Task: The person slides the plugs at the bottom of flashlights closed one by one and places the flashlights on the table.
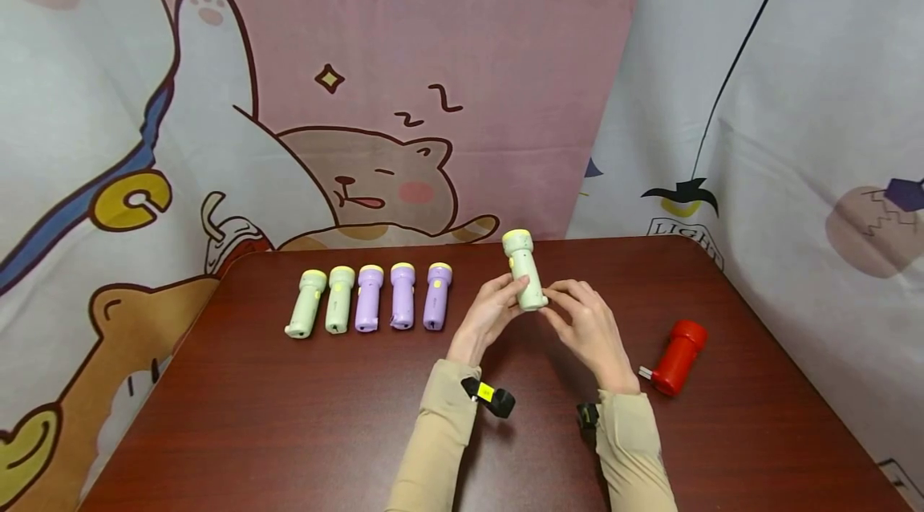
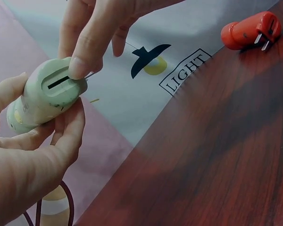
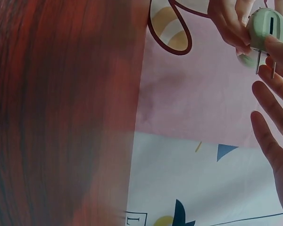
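A light green flashlight (image 1: 525,270) with a yellow-rimmed head is held up over the table, head end away. My left hand (image 1: 489,310) grips its body, fingers curled round it. At the tail end, my right hand (image 1: 590,329) pinches the fold-out plug, the thumb against the end face beside a dark slot. Two metal prongs (image 3: 259,63) stick out there in the right wrist view. The other right fingers are spread apart. On the table to the right lies a red flashlight (image 1: 678,358) with its prongs out.
Left of the hands, two green flashlights (image 1: 339,300) and three purple flashlights (image 1: 402,297) lie in a row on the brown wooden table (image 1: 303,416). A printed cloth (image 1: 534,87) hangs behind the table's far edge. Both wrists wear small black cameras (image 1: 494,398).
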A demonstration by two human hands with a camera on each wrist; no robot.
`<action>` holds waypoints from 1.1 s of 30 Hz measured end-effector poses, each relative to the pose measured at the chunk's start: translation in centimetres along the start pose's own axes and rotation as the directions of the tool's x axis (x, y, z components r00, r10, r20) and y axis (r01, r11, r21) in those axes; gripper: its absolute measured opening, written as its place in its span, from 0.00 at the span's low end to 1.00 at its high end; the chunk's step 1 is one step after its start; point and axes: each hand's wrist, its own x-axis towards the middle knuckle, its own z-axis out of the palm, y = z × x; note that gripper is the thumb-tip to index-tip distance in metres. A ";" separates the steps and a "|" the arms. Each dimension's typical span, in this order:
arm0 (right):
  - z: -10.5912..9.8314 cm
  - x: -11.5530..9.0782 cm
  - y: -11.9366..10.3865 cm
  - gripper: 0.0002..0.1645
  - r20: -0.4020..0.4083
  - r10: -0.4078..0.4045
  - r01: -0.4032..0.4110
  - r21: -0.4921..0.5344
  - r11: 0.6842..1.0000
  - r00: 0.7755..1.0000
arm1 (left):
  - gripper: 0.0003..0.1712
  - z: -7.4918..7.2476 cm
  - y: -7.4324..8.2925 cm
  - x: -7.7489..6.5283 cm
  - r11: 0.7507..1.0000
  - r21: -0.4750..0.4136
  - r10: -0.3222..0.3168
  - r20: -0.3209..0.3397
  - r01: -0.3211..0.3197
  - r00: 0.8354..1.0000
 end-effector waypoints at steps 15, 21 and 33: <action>-0.2 0.0 0.4 0.19 -0.013 -0.011 0.011 -0.012 1.000 1.000 | 0.24 0.4 -0.1 0.2 1.000 0.030 -0.010 0.008 0.010 1.000; -0.2 -0.1 0.3 0.17 -0.024 -0.016 0.016 -0.002 1.000 1.000 | 0.24 0.3 -0.2 0.2 1.000 0.030 -0.010 0.011 0.010 1.000; -0.4 -0.1 0.2 0.18 -0.021 -0.008 0.008 0.028 1.000 1.000 | 0.25 0.4 -0.1 0.2 1.000 0.015 -0.022 0.018 0.022 1.000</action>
